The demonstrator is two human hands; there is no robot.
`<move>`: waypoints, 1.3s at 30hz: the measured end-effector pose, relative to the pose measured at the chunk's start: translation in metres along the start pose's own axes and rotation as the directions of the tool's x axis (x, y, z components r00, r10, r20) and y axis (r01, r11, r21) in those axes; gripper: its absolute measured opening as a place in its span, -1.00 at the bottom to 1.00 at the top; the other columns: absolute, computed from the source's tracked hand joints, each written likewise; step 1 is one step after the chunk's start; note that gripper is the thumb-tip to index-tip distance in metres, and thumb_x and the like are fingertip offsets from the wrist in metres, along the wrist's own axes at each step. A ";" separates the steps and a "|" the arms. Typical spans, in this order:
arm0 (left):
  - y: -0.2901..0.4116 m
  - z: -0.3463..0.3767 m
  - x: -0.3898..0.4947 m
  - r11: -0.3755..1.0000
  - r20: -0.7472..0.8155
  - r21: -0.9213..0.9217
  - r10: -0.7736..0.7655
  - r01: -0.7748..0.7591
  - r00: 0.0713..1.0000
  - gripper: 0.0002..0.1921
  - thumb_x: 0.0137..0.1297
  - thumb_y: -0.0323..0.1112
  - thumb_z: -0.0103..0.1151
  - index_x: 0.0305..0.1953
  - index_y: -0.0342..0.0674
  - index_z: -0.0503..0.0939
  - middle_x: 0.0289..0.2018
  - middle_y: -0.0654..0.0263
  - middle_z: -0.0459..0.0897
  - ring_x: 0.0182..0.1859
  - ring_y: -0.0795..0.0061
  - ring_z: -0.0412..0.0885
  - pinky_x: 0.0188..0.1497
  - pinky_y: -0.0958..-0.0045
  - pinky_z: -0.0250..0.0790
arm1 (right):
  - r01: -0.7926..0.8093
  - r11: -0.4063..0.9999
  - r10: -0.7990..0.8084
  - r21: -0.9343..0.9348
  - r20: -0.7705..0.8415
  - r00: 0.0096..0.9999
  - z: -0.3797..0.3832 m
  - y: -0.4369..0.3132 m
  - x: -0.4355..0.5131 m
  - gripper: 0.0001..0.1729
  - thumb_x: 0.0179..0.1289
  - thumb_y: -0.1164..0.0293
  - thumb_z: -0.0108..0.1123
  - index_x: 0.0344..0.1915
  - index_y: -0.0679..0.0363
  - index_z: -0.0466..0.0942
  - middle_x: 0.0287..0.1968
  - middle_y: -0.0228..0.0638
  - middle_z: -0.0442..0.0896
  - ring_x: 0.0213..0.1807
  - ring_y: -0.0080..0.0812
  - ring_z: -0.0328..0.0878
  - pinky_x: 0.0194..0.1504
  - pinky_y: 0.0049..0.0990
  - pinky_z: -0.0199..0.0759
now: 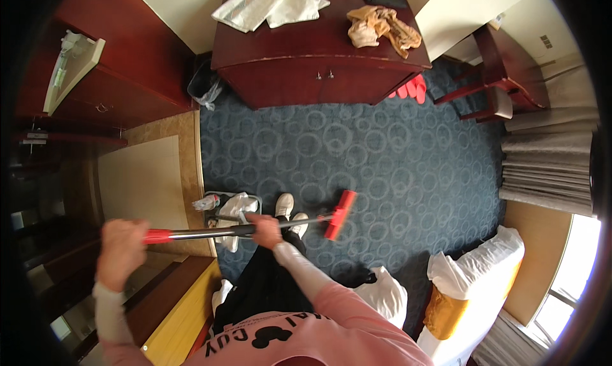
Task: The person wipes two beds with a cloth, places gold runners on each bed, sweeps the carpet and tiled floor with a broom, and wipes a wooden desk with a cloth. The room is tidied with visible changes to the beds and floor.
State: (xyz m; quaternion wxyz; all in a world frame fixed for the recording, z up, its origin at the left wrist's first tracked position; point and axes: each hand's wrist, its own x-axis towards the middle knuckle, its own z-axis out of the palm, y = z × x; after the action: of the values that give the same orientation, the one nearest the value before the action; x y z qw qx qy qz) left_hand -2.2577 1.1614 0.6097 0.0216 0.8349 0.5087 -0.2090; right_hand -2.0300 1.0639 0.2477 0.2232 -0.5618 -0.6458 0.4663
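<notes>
A long mop with a metal and black pole (205,233) lies across my front, its red head (340,215) down on the blue patterned carpet (363,151). At the pole's far left end, my left hand (123,251) is closed around the red handle grip (158,236). Farther along, close to my shoes (285,205), my right hand (264,231) grips the middle of the pole. The mop head is to the right of my feet and looks slightly blurred. Beneath the pole, left of my shoes, a small grey-framed basket or rack (259,203) holds white cloths (236,204).
A dark red cabinet (287,79) bears white cloths and a crumpled tan cloth (380,26). Beside it are a waste bin (203,81) and red slippers (412,89). A bed with white bedding (478,270), a full white bag (382,294) and a chair (499,104) flank the carpet.
</notes>
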 end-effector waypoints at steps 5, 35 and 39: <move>0.003 -0.084 -0.072 0.918 -0.139 0.248 -0.281 0.308 0.949 -0.77 -0.25 -0.56 0.32 -0.51 -0.23 0.46 -0.52 0.14 0.53 -0.36 0.11 0.51 -0.24 0.22 0.28 | 0.104 0.989 -0.125 0.110 0.206 0.971 -0.006 -0.106 0.046 -0.53 0.05 0.52 0.11 0.02 -0.02 0.56 -0.28 -0.03 0.69 -0.16 0.05 0.64 -0.08 -0.10 0.49; -0.171 0.274 -0.025 0.780 -0.105 -0.607 0.110 -0.152 0.988 -0.76 0.08 -0.45 0.11 -0.15 -0.21 0.51 -0.41 0.05 0.60 -0.32 -0.08 0.58 -0.33 0.01 0.36 | -0.093 0.712 0.194 -0.696 0.068 0.979 0.121 -0.003 0.148 -0.59 0.07 0.30 0.30 -0.01 -0.06 0.58 0.02 -0.24 0.56 0.18 -0.12 0.42 0.05 -0.13 0.44; -0.371 0.222 -0.163 0.904 0.389 -0.285 -0.196 0.320 0.900 -0.34 -0.15 -0.47 0.43 0.11 -0.14 0.48 -0.25 0.06 0.63 -0.18 -0.08 0.58 -0.19 0.03 0.41 | 0.179 0.880 -0.074 -0.440 0.244 0.967 0.310 -0.189 0.230 -0.68 -0.13 0.47 0.26 -0.25 0.14 0.57 -0.29 -0.16 0.60 -0.13 -0.07 0.58 -0.15 -0.09 0.48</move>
State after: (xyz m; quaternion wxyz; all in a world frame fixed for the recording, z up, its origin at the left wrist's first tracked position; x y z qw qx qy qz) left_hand -2.7130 1.1474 0.5336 0.2282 0.6915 0.6324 -0.2641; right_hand -2.4416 1.1821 0.2109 0.0415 -0.4998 -0.7938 0.3441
